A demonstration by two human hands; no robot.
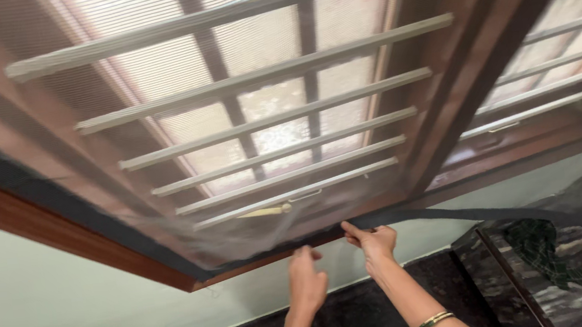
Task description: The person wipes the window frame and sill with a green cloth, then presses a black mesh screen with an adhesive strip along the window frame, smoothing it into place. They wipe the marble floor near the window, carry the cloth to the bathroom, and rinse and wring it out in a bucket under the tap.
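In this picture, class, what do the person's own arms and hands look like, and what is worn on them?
Both forearms are bare, with no sleeves in view. The left hand wears no glove, and no ring or watch can be seen on it. The right hand is also ungloved; its arm carries thin gold-coloured bangles low on the forearm. No markings or other coverings can be seen.

no packages, labels, signs or display screens in view
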